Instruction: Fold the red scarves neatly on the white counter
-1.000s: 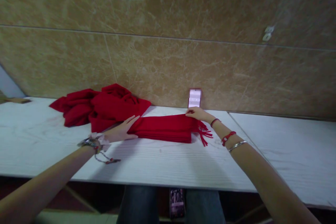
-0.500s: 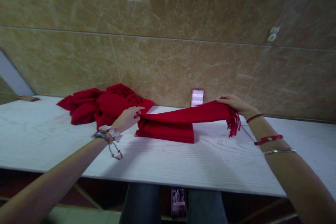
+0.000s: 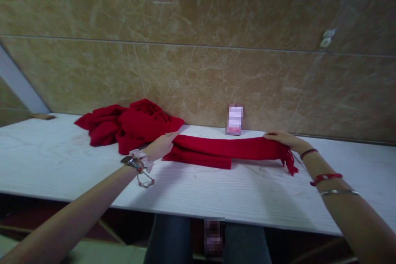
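A red fringed scarf (image 3: pixel 222 147) lies across the white table, its long top strip reaching right past the folded layers under it. My left hand (image 3: pixel 162 145) is closed on the strip's left end, fingers partly hidden. At the other end my right hand (image 3: pixel 280 138) grips the far edge just before the fringe, which hangs below on the table. Left of the folded part, a rumpled heap of red cloth (image 3: pixel 136 126) rests against the wall behind my left hand; I cannot tell whether it joins the scarf.
A phone with a lit, blurred screen (image 3: pixel 235 119) leans upright on the wall behind the scarf. The white table (image 3: pixel 198 198) meets a brown marbled wall (image 3: pixel 198 78). A small brown piece (image 3: pixel 43 116) sits at the back left. Below the front edge, a blurred phone-like object (image 3: pixel 214 237) shows between my legs.
My right hand has carried the fringed end rightward, first lifting it, then lowering it toward the table. My left hand has gone from lying flat to closing on the strip's left end.
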A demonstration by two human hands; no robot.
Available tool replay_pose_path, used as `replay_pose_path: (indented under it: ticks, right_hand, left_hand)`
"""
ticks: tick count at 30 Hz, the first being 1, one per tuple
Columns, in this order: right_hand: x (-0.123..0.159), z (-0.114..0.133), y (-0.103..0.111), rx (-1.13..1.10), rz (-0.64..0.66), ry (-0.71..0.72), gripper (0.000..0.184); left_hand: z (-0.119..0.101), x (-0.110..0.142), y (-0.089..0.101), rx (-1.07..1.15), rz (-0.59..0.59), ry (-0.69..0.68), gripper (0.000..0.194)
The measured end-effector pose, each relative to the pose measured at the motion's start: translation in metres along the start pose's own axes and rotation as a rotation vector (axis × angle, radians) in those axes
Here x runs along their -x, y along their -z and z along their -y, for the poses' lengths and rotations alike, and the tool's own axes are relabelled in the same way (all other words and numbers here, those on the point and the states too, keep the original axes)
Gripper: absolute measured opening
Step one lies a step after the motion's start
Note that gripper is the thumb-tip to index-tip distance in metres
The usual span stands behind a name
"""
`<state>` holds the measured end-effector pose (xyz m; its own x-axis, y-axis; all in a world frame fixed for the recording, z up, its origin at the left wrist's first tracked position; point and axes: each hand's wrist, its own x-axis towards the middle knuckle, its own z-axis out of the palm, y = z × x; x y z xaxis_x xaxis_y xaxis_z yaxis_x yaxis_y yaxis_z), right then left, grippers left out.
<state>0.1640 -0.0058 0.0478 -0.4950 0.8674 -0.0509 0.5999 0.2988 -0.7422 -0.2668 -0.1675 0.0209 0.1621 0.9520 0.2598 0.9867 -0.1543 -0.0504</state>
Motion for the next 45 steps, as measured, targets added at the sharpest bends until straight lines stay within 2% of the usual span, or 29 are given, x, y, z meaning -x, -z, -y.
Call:
replay_pose_path:
  ticks: [2, 4, 9, 13, 17, 21, 24, 29, 33, 35, 37, 39, 40, 43, 45]
  right_hand:
    - [0.003, -0.003, 0.007, -0.048, -0.008, -0.045, 0.039]
    - [0.005, -0.007, 0.01, -0.007, -0.006, -0.041, 0.04]
    - [-0.001, -0.016, -0.001, 0.335, 0.056, 0.096, 0.035]
    - [-0.006, -0.02, -0.003, 0.423, 0.049, 0.12, 0.032]
    - [-0.001, -0.022, 0.015, 0.385, 0.053, 0.114, 0.035]
    - [0.007, -0.023, 0.031, 0.351, 0.027, 0.074, 0.039]
    - [0.007, -0.025, 0.027, 0.37, 0.041, 0.084, 0.038]
    - [0.002, -0.033, 0.001, 0.533, 0.105, 0.076, 0.023]
    - [-0.003, -0.034, -0.015, 0.68, 0.077, 0.082, 0.014]
    - [-0.005, -0.023, -0.028, 0.677, -0.017, 0.186, 0.02]
    - [-0.007, -0.004, -0.051, 0.589, -0.132, 0.354, 0.031]
    - [-0.009, 0.02, -0.083, 0.469, -0.182, 0.5, 0.041]
    - [-0.01, 0.031, -0.1, 0.42, -0.186, 0.551, 0.044]
    - [-0.013, 0.052, -0.148, 0.396, -0.141, 0.601, 0.047]
    - [-0.015, 0.052, -0.168, 0.417, -0.088, 0.575, 0.046]
  left_hand:
    - [-0.002, 0.008, -0.004, -0.058, 0.046, -0.08, 0.061]
    - [-0.005, 0.015, -0.007, -0.098, 0.107, -0.192, 0.064]
    - [-0.007, 0.019, -0.008, -0.158, 0.175, -0.352, 0.056]
    - [0.001, 0.015, -0.006, -0.092, 0.169, -0.337, 0.067]
    - [0.004, 0.015, -0.006, 0.007, 0.137, -0.321, 0.069]
    - [0.0, 0.013, -0.008, 0.005, 0.113, -0.334, 0.07]
    - [-0.001, 0.012, -0.015, -0.015, 0.121, -0.357, 0.071]
    - [0.0, 0.019, -0.021, -0.025, 0.169, -0.364, 0.066]
    - [-0.002, 0.013, -0.002, 0.059, 0.21, -0.343, 0.063]
    - [-0.01, 0.001, 0.009, 0.105, 0.194, -0.318, 0.053]
    - [-0.024, -0.016, 0.015, 0.128, 0.114, -0.283, 0.044]
    - [-0.042, -0.033, 0.011, 0.135, 0.047, -0.274, 0.043]
    - [-0.051, -0.039, 0.006, 0.124, 0.05, -0.275, 0.043]
    - [-0.068, -0.048, -0.015, 0.086, 0.127, -0.257, 0.044]
    - [-0.07, -0.046, -0.028, 0.071, 0.159, -0.231, 0.045]
